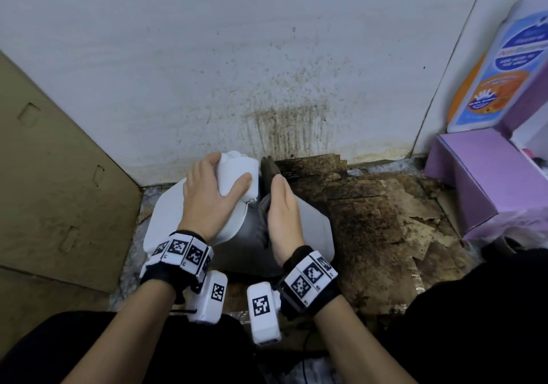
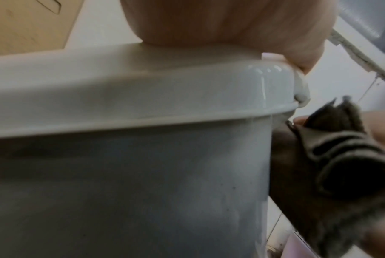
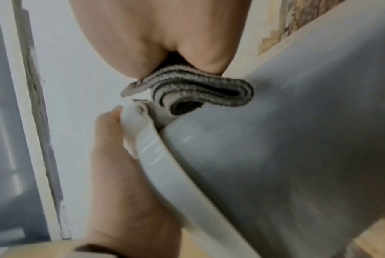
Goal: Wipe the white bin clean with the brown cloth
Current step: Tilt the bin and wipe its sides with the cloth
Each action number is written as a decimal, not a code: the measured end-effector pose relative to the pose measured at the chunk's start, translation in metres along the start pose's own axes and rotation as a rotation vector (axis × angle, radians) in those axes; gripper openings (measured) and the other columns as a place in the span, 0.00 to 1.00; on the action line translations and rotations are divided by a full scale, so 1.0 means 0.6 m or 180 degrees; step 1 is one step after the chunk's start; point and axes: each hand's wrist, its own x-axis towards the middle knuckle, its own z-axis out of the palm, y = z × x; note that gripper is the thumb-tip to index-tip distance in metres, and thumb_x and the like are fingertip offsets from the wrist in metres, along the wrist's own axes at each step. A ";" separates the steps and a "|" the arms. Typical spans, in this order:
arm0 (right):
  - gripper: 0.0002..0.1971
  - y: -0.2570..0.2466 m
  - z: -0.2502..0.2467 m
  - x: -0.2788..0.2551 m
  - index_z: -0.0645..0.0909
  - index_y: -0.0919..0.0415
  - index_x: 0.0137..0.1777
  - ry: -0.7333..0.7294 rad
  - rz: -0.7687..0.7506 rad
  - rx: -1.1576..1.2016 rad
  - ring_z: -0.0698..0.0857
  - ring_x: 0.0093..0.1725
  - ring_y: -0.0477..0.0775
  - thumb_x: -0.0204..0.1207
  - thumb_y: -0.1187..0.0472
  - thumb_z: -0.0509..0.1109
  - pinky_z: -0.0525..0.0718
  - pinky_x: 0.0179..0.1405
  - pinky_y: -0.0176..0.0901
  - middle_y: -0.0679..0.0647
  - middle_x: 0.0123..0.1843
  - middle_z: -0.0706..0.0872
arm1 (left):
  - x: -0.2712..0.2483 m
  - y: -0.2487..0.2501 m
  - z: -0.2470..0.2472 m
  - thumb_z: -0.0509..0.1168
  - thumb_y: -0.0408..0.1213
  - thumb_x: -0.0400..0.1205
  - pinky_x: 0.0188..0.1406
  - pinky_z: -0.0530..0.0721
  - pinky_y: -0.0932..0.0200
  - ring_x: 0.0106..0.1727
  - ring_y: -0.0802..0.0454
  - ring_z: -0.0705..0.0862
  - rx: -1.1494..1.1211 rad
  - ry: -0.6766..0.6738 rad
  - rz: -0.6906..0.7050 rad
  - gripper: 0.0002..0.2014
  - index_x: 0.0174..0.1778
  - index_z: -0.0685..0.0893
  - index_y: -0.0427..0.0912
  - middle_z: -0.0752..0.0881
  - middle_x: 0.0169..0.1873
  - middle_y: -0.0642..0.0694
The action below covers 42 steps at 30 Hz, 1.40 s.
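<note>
The white bin (image 1: 315, 230) lies tipped on the floor by the wall, its lid (image 1: 166, 220) swung out to the left. My left hand (image 1: 216, 188) grips the bin's hinge end, thumb on its near face; the wrist view shows the palm (image 2: 220, 22) resting on the lid rim (image 2: 142, 90). My right hand (image 1: 281, 214) holds the folded brown cloth (image 1: 268, 170) and presses it against the bin's side just under the hinge. The right wrist view shows the cloth (image 3: 198, 90) pinched between thumb and fingers (image 3: 160, 34), touching the grey-white wall of the bin (image 3: 297, 148).
A stained white wall (image 1: 287, 128) stands right behind the bin. Flat cardboard (image 1: 59, 176) leans at the left. Dark, mouldy board pieces (image 1: 370, 205) cover the floor to the right. A purple box (image 1: 474, 182) and a blue-and-orange labelled pack (image 1: 498, 72) fill the right corner.
</note>
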 end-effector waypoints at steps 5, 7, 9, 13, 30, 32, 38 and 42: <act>0.30 -0.028 -0.008 0.005 0.73 0.50 0.81 0.0076 0.0022 0.0624 0.78 0.77 0.46 0.84 0.37 0.57 0.71 0.82 0.56 0.43 0.77 0.79 | -0.004 0.011 0.010 0.48 0.69 0.77 0.77 0.63 0.48 0.75 0.48 0.67 -0.0035 -0.0065 0.0046 0.40 0.78 0.68 0.44 0.72 0.71 0.46; 0.30 -0.037 -0.006 0.007 0.75 0.47 0.79 0.0059 -0.0107 0.0459 0.77 0.77 0.44 0.82 0.33 0.57 0.71 0.82 0.54 0.43 0.77 0.80 | -0.004 0.018 0.016 0.46 0.65 0.78 0.78 0.63 0.45 0.75 0.48 0.67 -0.0084 -0.0086 0.0004 0.37 0.78 0.69 0.45 0.73 0.71 0.46; 0.36 -0.045 -0.005 0.006 0.74 0.45 0.80 -0.0029 -0.0228 0.0207 0.75 0.79 0.44 0.78 0.27 0.54 0.68 0.83 0.55 0.43 0.78 0.79 | -0.003 0.028 0.022 0.45 0.59 0.80 0.79 0.62 0.44 0.76 0.49 0.66 -0.0168 -0.0138 -0.0049 0.33 0.78 0.69 0.46 0.72 0.74 0.47; 0.27 -0.055 -0.012 0.002 0.71 0.42 0.81 -0.0044 -0.0609 -0.0295 0.70 0.81 0.40 0.88 0.36 0.47 0.65 0.84 0.48 0.41 0.82 0.73 | -0.007 0.050 0.029 0.43 0.48 0.82 0.82 0.57 0.47 0.81 0.51 0.61 -0.0291 -0.0329 -0.0066 0.30 0.82 0.65 0.46 0.66 0.81 0.50; 0.26 -0.079 -0.161 0.013 0.55 0.48 0.89 -0.0038 -0.0851 -0.2295 0.58 0.87 0.46 0.92 0.47 0.47 0.56 0.80 0.39 0.46 0.88 0.60 | -0.030 -0.008 0.002 0.61 0.39 0.87 0.80 0.66 0.48 0.79 0.48 0.68 -0.0341 -0.0044 -0.0325 0.21 0.77 0.73 0.43 0.74 0.75 0.46; 0.27 -0.082 -0.188 0.018 0.54 0.48 0.89 0.0036 -0.0739 -0.2435 0.59 0.86 0.51 0.92 0.48 0.47 0.59 0.82 0.46 0.50 0.88 0.61 | -0.035 -0.025 0.005 0.61 0.43 0.86 0.79 0.65 0.42 0.79 0.43 0.67 0.0058 0.0059 -0.0573 0.22 0.76 0.73 0.40 0.74 0.75 0.41; 0.33 -0.068 -0.277 0.047 0.50 0.52 0.90 0.0391 -0.0307 -0.2949 0.70 0.79 0.71 0.87 0.42 0.44 0.69 0.77 0.66 0.70 0.80 0.71 | -0.067 -0.045 0.006 0.55 0.61 0.86 0.75 0.68 0.37 0.78 0.31 0.67 0.0901 -0.0550 -0.1612 0.38 0.80 0.60 0.32 0.67 0.78 0.31; 0.30 -0.068 -0.297 0.045 0.52 0.50 0.89 0.0432 -0.0126 -0.3027 0.71 0.78 0.71 0.89 0.43 0.46 0.69 0.77 0.64 0.70 0.80 0.72 | -0.075 -0.061 0.017 0.51 0.64 0.86 0.61 0.79 0.45 0.64 0.36 0.81 0.0185 -0.0961 -0.1846 0.36 0.70 0.68 0.30 0.80 0.65 0.34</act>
